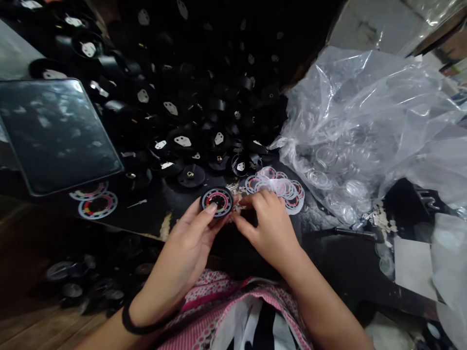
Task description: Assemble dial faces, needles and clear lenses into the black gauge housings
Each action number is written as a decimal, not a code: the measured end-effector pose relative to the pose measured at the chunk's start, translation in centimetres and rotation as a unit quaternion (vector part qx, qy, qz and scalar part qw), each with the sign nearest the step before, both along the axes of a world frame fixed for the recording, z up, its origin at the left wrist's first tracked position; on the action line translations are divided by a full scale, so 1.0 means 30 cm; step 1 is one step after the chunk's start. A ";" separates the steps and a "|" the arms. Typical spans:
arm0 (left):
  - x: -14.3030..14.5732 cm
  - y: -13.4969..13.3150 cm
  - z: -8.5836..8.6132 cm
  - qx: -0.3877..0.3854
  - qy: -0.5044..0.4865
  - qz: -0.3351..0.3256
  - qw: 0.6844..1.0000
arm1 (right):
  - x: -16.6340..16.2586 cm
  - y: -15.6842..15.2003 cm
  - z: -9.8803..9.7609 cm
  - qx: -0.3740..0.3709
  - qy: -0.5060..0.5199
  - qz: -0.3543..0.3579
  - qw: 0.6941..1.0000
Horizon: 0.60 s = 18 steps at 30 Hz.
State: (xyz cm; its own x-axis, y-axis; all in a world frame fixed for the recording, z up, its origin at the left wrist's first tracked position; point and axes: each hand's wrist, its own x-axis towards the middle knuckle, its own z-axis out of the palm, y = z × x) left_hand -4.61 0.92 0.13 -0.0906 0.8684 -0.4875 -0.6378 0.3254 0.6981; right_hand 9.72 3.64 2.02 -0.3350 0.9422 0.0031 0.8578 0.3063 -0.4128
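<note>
Working at a dark table [146, 218], with a heap of black casings [197, 116] spread over the far side, a clear plastic bag [365, 107] of transparent discs [353, 187] at the right and a dark rectangular panel [54, 136] at the left. Holding the right hand [268, 221] just in front of a pile of printed dials [282, 187], with thumb and forefinger almost together; cannot tell whether pinching anything. Clasping in the left hand [195, 231], above the table, a round gauge [219, 197], with thumb on the face and fingers curled underneath, near a thin white needle [137, 203] lying to the left.
</note>
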 end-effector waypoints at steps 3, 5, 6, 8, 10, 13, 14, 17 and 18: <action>0.003 -0.007 0.006 -0.009 -0.030 -0.014 0.999 | 0.024 -0.031 -0.010 0.057 -0.006 0.007 0.998; 0.003 -0.011 0.015 -0.009 -0.050 -0.019 0.999 | 0.038 -0.042 -0.011 0.079 0.015 0.000 0.997; 0.003 -0.012 0.021 -0.009 -0.057 -0.021 0.998 | 0.044 -0.045 -0.009 0.082 0.031 -0.003 0.996; 0.001 -0.014 0.030 -0.017 -0.066 -0.030 0.997 | 0.053 -0.050 0.000 0.074 0.076 -0.008 0.994; 0.003 -0.012 0.036 -0.020 -0.055 -0.027 0.998 | 0.058 -0.055 0.013 0.053 0.148 -0.012 0.987; 0.021 -0.008 0.032 -0.017 -0.001 -0.011 1.000 | 0.057 -0.064 0.029 0.024 0.238 -0.008 0.971; 0.030 -0.007 0.027 -0.019 0.014 -0.015 1.000 | 0.055 -0.067 0.032 0.018 0.240 -0.007 0.971; 0.054 -0.017 0.000 -0.021 0.035 -0.053 0.998 | 0.051 -0.075 0.037 0.000 0.192 -0.015 0.981; 0.058 -0.023 -0.011 -0.011 0.044 -0.067 0.997 | 0.050 -0.077 0.039 -0.004 0.179 -0.020 0.984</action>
State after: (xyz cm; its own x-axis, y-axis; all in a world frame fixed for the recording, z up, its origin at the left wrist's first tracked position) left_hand -2.88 0.22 -0.21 -0.0175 0.8646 -0.5022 -0.5246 0.4196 0.7408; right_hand 11.21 1.34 3.19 -0.2770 0.9550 0.1059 0.6684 0.2707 -0.6928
